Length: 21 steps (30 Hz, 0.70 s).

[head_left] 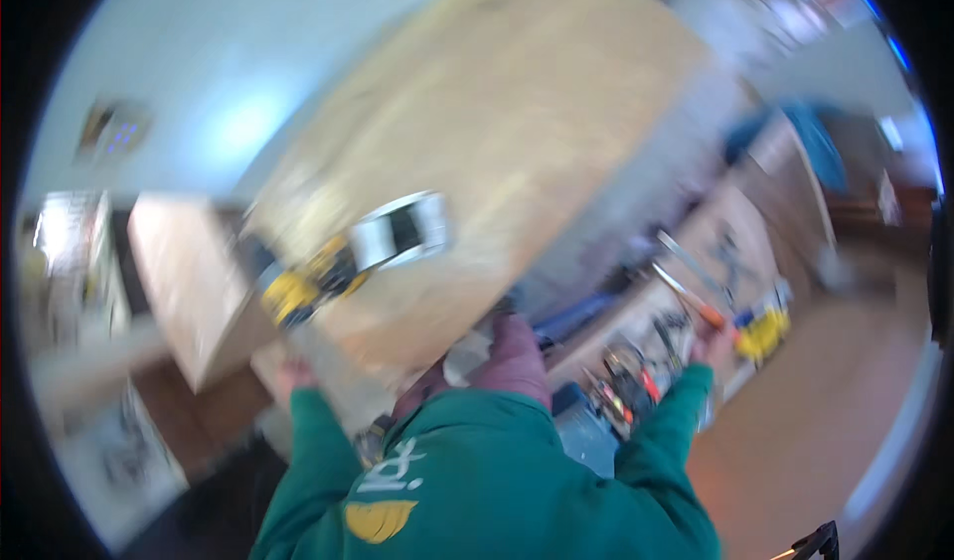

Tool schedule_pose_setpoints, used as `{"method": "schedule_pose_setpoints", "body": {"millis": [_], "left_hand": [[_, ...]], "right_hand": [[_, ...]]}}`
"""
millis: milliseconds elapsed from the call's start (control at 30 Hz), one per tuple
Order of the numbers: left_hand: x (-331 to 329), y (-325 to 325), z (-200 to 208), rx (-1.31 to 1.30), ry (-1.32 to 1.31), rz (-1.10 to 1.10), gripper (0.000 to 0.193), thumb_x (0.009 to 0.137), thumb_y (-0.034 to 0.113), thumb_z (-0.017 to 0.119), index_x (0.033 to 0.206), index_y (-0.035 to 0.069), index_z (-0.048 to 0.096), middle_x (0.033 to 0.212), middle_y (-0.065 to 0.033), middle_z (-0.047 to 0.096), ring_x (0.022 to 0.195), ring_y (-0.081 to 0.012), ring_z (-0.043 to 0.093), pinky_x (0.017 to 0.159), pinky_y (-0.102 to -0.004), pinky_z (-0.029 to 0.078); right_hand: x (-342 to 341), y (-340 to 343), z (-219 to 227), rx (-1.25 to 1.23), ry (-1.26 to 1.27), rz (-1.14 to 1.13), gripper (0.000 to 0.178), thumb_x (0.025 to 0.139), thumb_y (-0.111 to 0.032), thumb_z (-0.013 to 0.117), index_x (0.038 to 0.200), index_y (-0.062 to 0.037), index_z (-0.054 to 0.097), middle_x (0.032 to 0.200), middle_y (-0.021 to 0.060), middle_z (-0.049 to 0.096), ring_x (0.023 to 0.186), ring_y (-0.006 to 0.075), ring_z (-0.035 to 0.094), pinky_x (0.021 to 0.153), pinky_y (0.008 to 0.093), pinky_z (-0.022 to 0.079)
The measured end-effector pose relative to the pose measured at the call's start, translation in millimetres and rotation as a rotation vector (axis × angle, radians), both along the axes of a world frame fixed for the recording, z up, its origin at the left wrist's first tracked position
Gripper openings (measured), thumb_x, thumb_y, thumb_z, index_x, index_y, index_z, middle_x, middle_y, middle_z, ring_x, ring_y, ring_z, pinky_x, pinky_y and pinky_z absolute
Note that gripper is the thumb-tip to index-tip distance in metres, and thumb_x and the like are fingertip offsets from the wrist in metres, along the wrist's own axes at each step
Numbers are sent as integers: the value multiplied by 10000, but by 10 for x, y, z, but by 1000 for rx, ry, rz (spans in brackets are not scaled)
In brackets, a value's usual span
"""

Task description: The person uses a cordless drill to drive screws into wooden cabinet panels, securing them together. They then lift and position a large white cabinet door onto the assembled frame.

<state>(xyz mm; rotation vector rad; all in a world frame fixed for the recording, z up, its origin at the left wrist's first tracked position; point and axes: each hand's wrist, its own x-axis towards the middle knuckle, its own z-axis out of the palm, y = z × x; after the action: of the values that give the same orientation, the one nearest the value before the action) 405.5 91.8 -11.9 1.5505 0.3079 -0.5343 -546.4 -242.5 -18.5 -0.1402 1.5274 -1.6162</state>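
Observation:
Motion blurs the whole head view. My right hand (711,346) is out to the right, its fingers closed around the grip of a long orange-handled tool (686,295); the blur hides the tool's exact kind. Next to that hand lies a yellow tool or case (763,336). My left hand (295,373) hangs low on the left, near the edge of the wooden board, its fingers smeared by motion. Closest to it on the board are a yellow and black power tool (298,294) and a white item with a dark middle (400,230).
A large plywood board (477,113) spans the middle. On the right, a wooden tray (730,217) holds several hand tools (626,381). A blue-grey bucket-like container (584,431) stands by my right arm. A wooden panel (189,272) leans on the left.

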Motion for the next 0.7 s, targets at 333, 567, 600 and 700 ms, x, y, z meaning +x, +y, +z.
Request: {"method": "schedule_pose_setpoints", "body": {"millis": [333,567,600,700], "left_hand": [[-973,-634,612,16,41,146,372,1035,208,568,1372,52,558,1166,-129,676,971,-236,687,804,-380,584],[-1015,-187,1316,-143,-239,-68,324,1038,141,538,1337,47,618,1257,-125,671,1048,-201,664,899,-354,550],[-1007,-154,1613,-213,-314,-231,315,1023,141,550,1311,42,630,1249,-120,663,1067,-199,652,922,-360,537],[-1108,118,1958,-407,-408,-466,331,1001,165,566,1307,44,600,1218,-119,648,1072,-218,639,946,-391,522]], "right_hand": [[4970,-814,3318,-670,-53,1253,411,1035,-287,633,1326,-39,480,1062,138,697,981,278,674,955,461,532],[7430,1219,3474,-951,567,2148,315,843,-58,817,1118,-45,665,1092,78,678,915,198,681,821,317,547],[7617,1457,3275,-975,569,2151,350,814,-54,826,1126,-60,667,1080,73,670,934,217,674,838,328,535],[8060,2016,2798,-1257,840,2180,475,748,-92,848,1184,-74,660,1123,95,651,1023,286,646,897,375,503]]}}
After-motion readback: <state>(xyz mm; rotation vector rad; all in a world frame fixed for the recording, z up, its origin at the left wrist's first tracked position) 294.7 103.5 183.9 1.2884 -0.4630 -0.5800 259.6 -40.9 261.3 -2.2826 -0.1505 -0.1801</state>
